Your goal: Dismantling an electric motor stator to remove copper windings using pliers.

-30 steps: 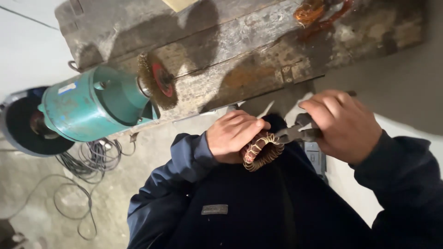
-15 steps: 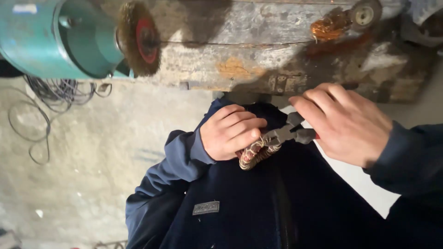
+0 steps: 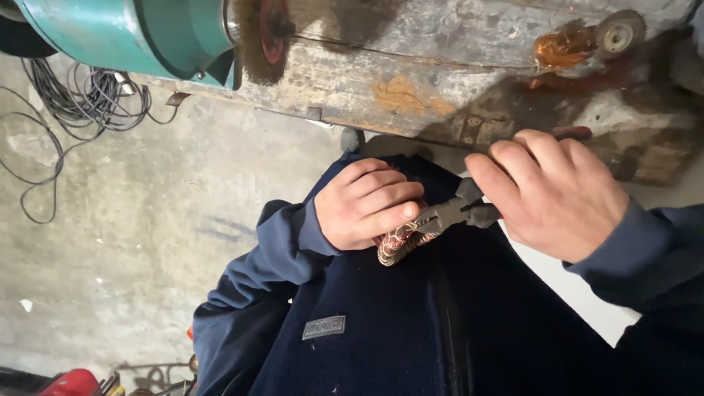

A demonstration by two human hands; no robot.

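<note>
Head view, looking down the person's dark blue jacket (image 3: 411, 330) toward a concrete floor (image 3: 125, 242). The left hand (image 3: 364, 205) was curled shut around a small coil of copper-coloured wire (image 3: 396, 242), of which only the lower windings showed below the fingers. The right hand (image 3: 554, 192) was closed over the handles of a pair of dark pliers (image 3: 458, 213); the handles themselves were almost wholly hidden under the palm. The nose of the pliers met the coil just beside the left index fingertip, in front of the person's chest. Whether the nose actually gripped a strand or only touched the windings could not be told, as the spot was small and shadowed.

Above the hands ran a worn, stained wooden bench (image 3: 411, 81). At its left end stood a teal bench grinder (image 3: 139, 33) carrying a wire brush wheel (image 3: 264, 33) with a red hub, which overhung the bench edge. Toward the right end of the bench lay an orange-brown lump of wire (image 3: 561, 48) just beside a small toothed metal disc (image 3: 618, 33). A tangle of dark cable (image 3: 81, 110) lay on the floor below the grinder, well apart from the hands. A red object (image 3: 70, 383) showed at the bottom left corner.
</note>
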